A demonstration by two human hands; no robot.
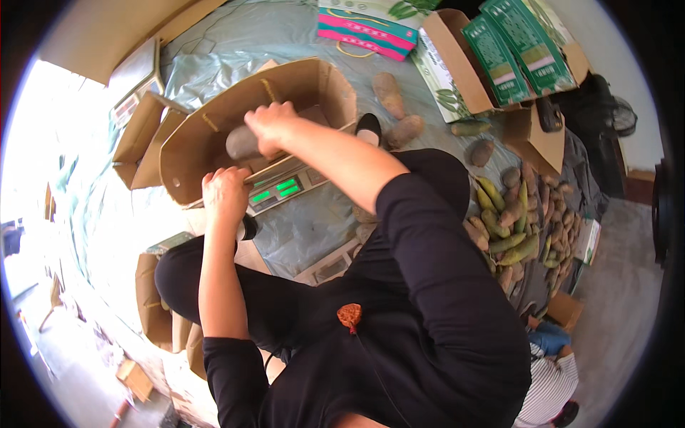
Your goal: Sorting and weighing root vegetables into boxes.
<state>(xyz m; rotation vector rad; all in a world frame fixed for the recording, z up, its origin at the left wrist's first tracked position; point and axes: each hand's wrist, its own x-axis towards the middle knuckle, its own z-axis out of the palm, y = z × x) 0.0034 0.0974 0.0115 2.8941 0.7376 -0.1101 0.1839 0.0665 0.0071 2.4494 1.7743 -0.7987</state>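
Note:
A long open cardboard box stands on a digital scale whose green displays are lit. My left hand is closed over the near rim of the box, beside the displays. Inside the box, my right hand is curled round the end of a large grey-brown oblong vegetable; its palm side is hidden. Yellow cord handles show on the box's far wall. Similar large brown vegetables lie on the plastic sheet just beyond the box.
A pile of brown tubers and long green-yellow vegetables lies to my right. A carton with green boxes stands at the far right. Open cardboard boxes sit at the left. Plastic sheeting covers the floor. Another person is at the lower right.

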